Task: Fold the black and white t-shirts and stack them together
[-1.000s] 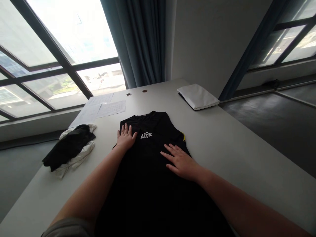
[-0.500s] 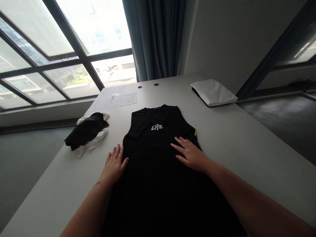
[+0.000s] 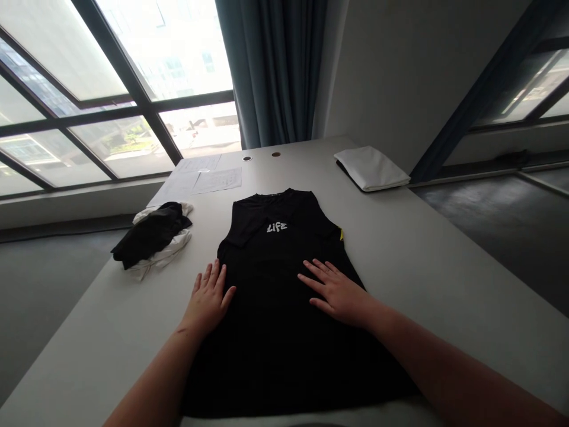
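Note:
A black T-shirt (image 3: 275,332) lies spread flat, its collar toward the window and its hem toward me. White lettering reading "Life" crosses its chest, and a bit of yellow shows at its right edge. The sleeves seem folded in over the front. My left hand (image 3: 208,299) rests at the shirt's left edge, fingers stretched out. On the right half of the shirt, my right hand (image 3: 333,290) lies flat with its fingers spread. Neither hand grips the cloth.
The shirt is on a white table (image 3: 444,284). A crumpled black and white cloth pile (image 3: 153,237) sits at the left edge. Paper sheets (image 3: 217,179) lie at the far left, and a folded white cloth (image 3: 373,168) at the far right. A blue curtain (image 3: 275,71) hangs behind.
My right hand has slid slightly toward me and to the left over the shirt. The view has shifted, so the shirt's hem now shows. My left hand stays at the left edge.

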The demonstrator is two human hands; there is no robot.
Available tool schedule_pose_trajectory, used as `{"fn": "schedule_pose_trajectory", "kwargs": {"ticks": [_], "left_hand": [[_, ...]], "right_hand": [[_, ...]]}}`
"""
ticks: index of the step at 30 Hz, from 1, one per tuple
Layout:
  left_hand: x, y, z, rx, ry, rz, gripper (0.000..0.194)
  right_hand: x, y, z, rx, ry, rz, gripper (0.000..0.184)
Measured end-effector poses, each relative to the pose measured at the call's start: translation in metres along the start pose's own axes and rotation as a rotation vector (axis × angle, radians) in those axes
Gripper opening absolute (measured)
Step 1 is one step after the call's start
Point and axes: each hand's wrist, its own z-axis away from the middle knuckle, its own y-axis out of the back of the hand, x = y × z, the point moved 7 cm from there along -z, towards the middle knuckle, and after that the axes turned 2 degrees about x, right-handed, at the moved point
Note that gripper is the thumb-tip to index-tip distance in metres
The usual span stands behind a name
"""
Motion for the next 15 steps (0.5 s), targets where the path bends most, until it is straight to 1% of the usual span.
{"fn": "schedule_pose_trajectory", "kwargs": {"ticks": [2,5,7,9,11,15], "left_hand": [[0.014,0.014,0.015,0.075,-0.074,-0.009,0.067],[0.043,0.030,0.052,0.150,-0.183,0.018,0.069],[0.060,0.033,0.078,0.157,-0.218,0.038,0.074],[0.071,0.031,0.097,0.151,-0.224,0.053,0.078],[0.074,0.026,0.107,0.145,-0.210,0.064,0.080],[0.065,0.016,0.111,0.140,-0.184,0.055,0.079]], "right_hand": [[-0.007,0.003,0.014,0.048,-0.038,0.034,0.064],[-0.023,0.005,0.045,0.140,-0.108,0.077,0.069],[-0.034,0.001,0.065,0.177,-0.146,0.083,0.070],[-0.041,-0.007,0.080,0.184,-0.173,0.074,0.068],[-0.043,-0.015,0.088,0.175,-0.190,0.059,0.065],[-0.038,-0.021,0.094,0.181,-0.237,0.050,0.065]]}}
